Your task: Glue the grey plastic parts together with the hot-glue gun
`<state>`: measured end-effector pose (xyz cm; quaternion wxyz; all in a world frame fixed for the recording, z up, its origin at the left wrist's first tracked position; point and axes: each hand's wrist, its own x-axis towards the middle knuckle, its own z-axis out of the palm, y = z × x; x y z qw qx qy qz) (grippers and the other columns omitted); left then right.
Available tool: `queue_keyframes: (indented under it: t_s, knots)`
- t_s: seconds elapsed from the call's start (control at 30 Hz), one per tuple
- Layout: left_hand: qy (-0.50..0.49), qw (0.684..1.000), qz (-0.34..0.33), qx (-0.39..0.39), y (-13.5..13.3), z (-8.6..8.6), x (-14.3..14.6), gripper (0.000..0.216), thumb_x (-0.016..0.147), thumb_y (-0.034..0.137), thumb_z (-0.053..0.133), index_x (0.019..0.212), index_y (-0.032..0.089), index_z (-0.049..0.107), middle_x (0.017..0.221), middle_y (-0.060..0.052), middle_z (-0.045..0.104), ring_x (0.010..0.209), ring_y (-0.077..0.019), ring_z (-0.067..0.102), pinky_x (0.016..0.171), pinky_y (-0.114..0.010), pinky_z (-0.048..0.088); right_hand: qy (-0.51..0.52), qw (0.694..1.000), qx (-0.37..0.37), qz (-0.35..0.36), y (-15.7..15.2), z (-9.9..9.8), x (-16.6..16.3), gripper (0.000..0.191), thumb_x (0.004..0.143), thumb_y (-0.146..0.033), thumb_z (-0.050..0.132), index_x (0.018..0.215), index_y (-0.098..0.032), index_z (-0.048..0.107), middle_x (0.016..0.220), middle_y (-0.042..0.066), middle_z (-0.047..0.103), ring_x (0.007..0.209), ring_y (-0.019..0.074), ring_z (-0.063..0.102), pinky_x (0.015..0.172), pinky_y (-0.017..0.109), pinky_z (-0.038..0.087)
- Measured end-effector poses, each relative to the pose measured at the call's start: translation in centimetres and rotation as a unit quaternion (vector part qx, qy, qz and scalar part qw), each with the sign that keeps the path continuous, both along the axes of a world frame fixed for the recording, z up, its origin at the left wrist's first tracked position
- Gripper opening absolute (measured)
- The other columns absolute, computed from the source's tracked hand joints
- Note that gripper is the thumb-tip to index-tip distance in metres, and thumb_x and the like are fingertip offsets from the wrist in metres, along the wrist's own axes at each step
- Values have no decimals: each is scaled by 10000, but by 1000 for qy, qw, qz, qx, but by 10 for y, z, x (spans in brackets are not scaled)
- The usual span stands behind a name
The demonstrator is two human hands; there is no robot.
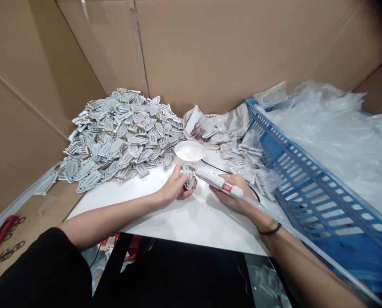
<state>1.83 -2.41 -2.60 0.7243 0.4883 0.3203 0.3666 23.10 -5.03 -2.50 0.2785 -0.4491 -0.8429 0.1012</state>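
Near the middle of the white table (pixel 178 222), my left hand (pixel 174 186) is closed on a small grey plastic piece (pixel 189 175) with slots and a rounded end. My right hand (pixel 232 194) grips a white pen-shaped glue gun (pixel 210 177) that has a red window in its side. A long translucent glue stick (pixel 290 226) runs out of its back end, over my right forearm. The glue gun's tip points left, right at the grey piece; whether they touch I cannot tell. Just beyond my hands is a white round dish (pixel 189 151).
A large heap of similar grey pieces (pixel 123 132) rises at the left. To the right stands a blue crate (pixel 306 184) full of clear plastic bags (pixel 338 128). Bagged pieces (pixel 242 160) and crumpled printed paper (pixel 223 124) lie beside it. Red-handled scissors or cutter (pixel 0 233) and rings lie far left.
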Motion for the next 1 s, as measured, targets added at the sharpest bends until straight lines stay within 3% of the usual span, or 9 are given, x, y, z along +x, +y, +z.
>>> queue_keyframes:
  t_s: [0.2, 0.43, 0.8, 0.9, 1.0]
  knots:
    - [-12, 999, 4, -41, 0, 4, 0, 269, 724, 186, 459, 923, 252, 290, 683, 45, 547, 341, -69, 349, 375, -178, 168, -2, 1000, -2, -23, 0, -2, 1, 320, 902, -357, 495, 616, -224, 444, 593, 11, 504, 503, 134, 437, 535, 297, 312]
    - [5, 1000, 0, -2, 2, 4, -3, 272, 747, 184, 459, 932, 263, 277, 704, 54, 559, 358, -71, 367, 372, -171, 159, 2, 1000, 18, -15, -1, -1, 2, 291, 892, -303, 497, 614, -236, 445, 598, 18, 526, 518, 149, 457, 545, 306, 319]
    - [27, 999, -27, -8, -1, 7, -4, 289, 770, 207, 492, 947, 261, 270, 660, 71, 556, 333, -51, 324, 378, -148, 165, 22, 997, 65, -46, 1, -1, 3, 326, 896, -321, 504, 593, -227, 427, 552, -5, 481, 481, 127, 435, 516, 289, 310]
    - [59, 998, -33, 16, 1, 7, -5, 298, 794, 256, 574, 960, 246, 327, 619, 67, 557, 329, -31, 288, 381, -147, 148, 27, 993, 92, -63, 2, -2, 5, 338, 901, -317, 508, 589, -229, 416, 543, -3, 485, 474, 129, 437, 510, 294, 305]
    - [89, 995, 18, 27, 7, 8, -6, 280, 775, 311, 667, 906, 203, 444, 588, 41, 547, 340, -20, 281, 381, -168, 135, 19, 989, 111, -90, 2, -1, 7, 338, 914, -335, 502, 601, -231, 427, 551, 6, 502, 487, 139, 457, 515, 303, 301]
